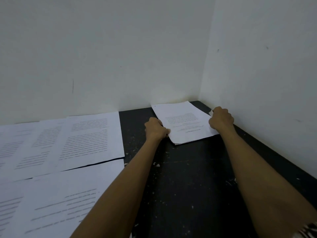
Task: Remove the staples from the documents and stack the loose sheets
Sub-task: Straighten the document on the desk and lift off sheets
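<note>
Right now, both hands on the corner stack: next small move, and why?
Probably press the sides inward to square the paper stack. The left hand grips its left edge and the right hand its right edge. The pile sits skewed on the table, and lower sheets peek out unevenly along its near edge.

Plain white painted back wall (103, 48): few dark scuffs. White side wall (265, 66), same finish, joins it at vert. corner, R of ctr. Matte black tabletop (188, 177) w/ pale specks & scratches, butted against both walls. Light: dim, even.
</note>
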